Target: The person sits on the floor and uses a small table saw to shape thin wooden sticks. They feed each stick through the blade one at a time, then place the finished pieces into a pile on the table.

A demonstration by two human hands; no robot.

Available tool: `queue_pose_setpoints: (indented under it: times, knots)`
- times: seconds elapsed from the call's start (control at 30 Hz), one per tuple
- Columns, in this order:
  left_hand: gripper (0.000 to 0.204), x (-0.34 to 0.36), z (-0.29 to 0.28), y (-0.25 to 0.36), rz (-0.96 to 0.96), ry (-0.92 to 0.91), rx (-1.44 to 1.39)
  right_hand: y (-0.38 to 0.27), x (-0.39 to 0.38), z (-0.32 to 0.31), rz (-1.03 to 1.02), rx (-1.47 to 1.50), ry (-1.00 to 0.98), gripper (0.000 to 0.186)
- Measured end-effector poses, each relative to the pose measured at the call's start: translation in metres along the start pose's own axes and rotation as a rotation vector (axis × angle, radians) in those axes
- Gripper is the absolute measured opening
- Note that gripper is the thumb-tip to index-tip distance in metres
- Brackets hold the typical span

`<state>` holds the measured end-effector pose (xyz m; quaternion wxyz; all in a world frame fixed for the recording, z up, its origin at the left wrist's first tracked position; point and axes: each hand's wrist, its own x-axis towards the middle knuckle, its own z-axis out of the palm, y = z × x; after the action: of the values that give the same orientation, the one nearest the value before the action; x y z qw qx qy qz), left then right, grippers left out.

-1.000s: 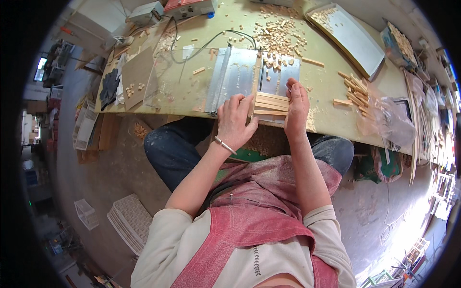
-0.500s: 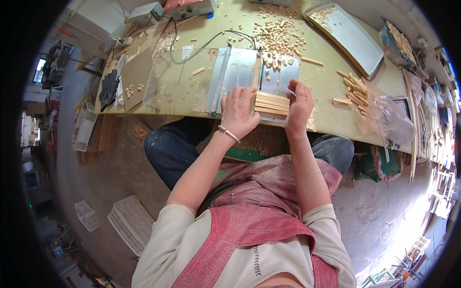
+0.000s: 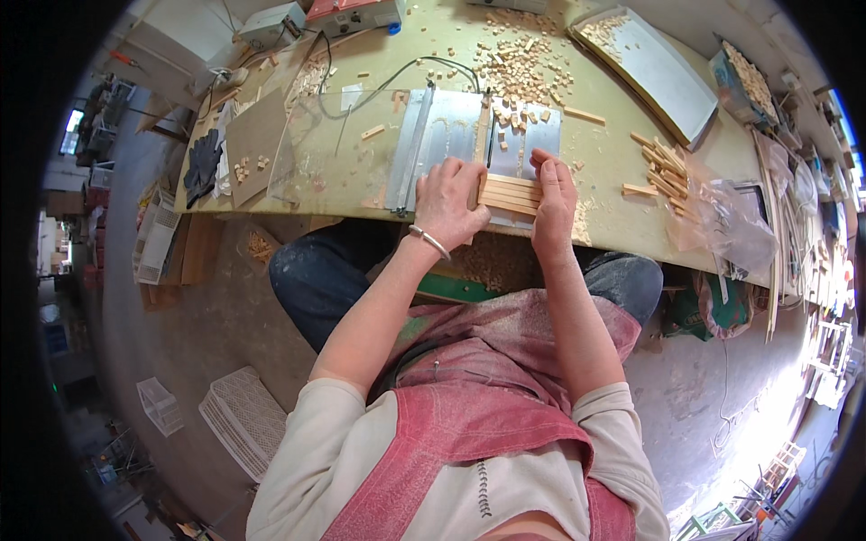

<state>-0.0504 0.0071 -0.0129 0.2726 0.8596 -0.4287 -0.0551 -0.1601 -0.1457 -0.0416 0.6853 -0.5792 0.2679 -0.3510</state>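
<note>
A row of several thin wooden strips (image 3: 511,194) lies side by side on the metal plate (image 3: 544,137) at the bench's near edge. My left hand (image 3: 448,200), with a bracelet at the wrist, is closed at their left ends on a small flat wooden block (image 3: 481,193). My right hand (image 3: 554,206) cups their right ends, its fingers together and pressed against the wood. Just beyond the strips, a dark narrow slot (image 3: 491,140) runs away from me through the plate. Small cut wooden cubes (image 3: 519,115) lie at the plate's far end.
More cubes (image 3: 514,63) are scattered farther back. Loose wooden sticks (image 3: 665,167) and a clear plastic bag (image 3: 735,225) lie at right, with a shallow tray (image 3: 654,77) behind. A clear sheet (image 3: 325,162), brown board (image 3: 254,140) and dark gloves (image 3: 204,164) lie at left.
My left hand has shifted slightly, its fingers more bent around the block at the strips' ends. My right hand stays against the right ends, with its fingers drawn a little inward.
</note>
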Motion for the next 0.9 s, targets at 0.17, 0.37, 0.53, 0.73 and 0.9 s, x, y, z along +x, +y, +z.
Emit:
queue_pose_setpoints:
  times: [0.17,0.37,0.53,0.73,0.9]
  knots:
    - [0.053,-0.001,0.000,-0.001,-0.014,0.005,-0.022,-0.022,-0.005,-0.016,-0.486,-0.668,-0.297,0.045]
    - [0.063,-0.004,0.000,-0.004,0.027,0.076,-0.056,-0.041,-0.011,-0.022,-0.417,-1.090,-0.527,0.059]
    - [0.072,-0.027,-0.023,-0.001,0.052,0.183,-0.302,-0.048,-0.034,-0.039,-0.424,-0.740,-0.455,0.054]
    - [0.064,-0.048,-0.026,-0.004,0.066,0.249,-0.306,-0.044,-0.062,-0.040,-0.326,-0.622,-0.425,0.050]
    - [0.052,-0.036,0.007,0.004,0.114,0.389,-0.114,-0.014,-0.049,-0.009,-0.637,-0.858,-0.388,0.047]
